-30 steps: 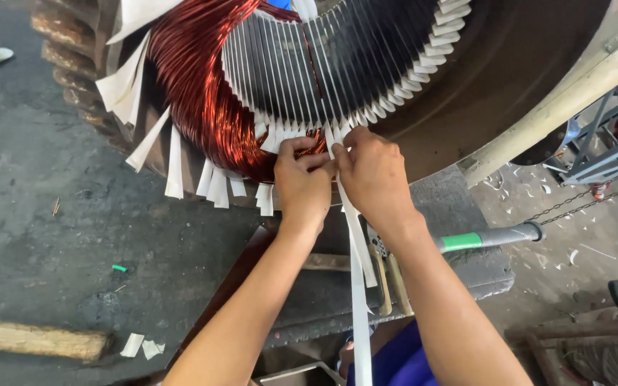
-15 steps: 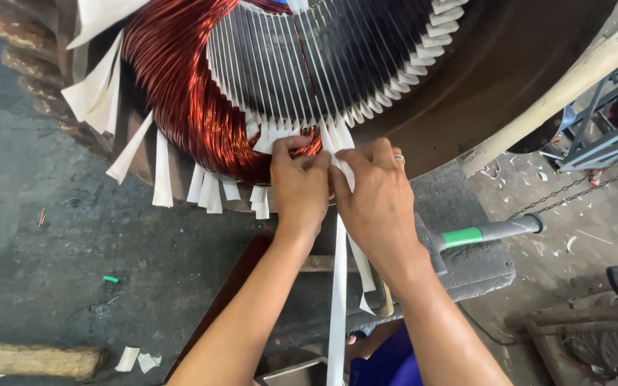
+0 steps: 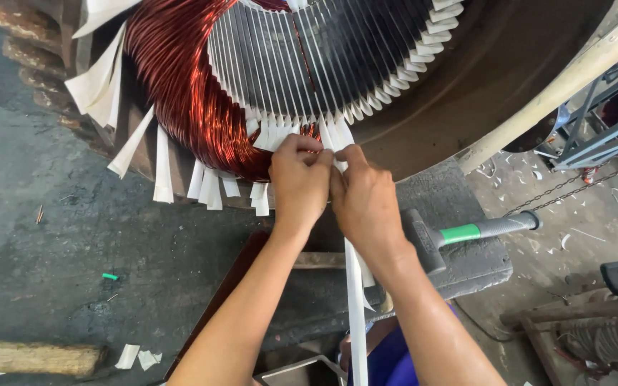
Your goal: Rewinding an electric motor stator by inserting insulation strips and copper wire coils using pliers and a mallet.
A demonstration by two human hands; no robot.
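Both hands meet at the lower rim of a large motor stator (image 3: 466, 93), fingers bunched together against its slots. The left hand (image 3: 298, 182) is curled tight, its fingertips pinching at the white insulation paper (image 3: 270, 136) that sticks out of the slots just above it, right where the copper winding (image 3: 180, 93) bulges out. The right hand (image 3: 366, 204) presses against the left one, thumb and fingers closed on a long white paper strip (image 3: 355, 322) whose upper end goes into a slot just above the knuckles; the strip hangs straight down below this hand, along the inner side of the forearm.

More white paper tabs (image 3: 162, 164) fan out from the slots to the left of the left hand, beneath the red-brown coil. Just to the right of the right wrist lies a hammer (image 3: 466, 232) with a green band on its grey handle, resting on a dark slab-like surface (image 3: 481, 264) under the stator. Further left of the left forearm, on the dark floor (image 3: 51, 271), lie small scraps of white paper (image 3: 137, 356) and a tiny green piece (image 3: 111, 276).
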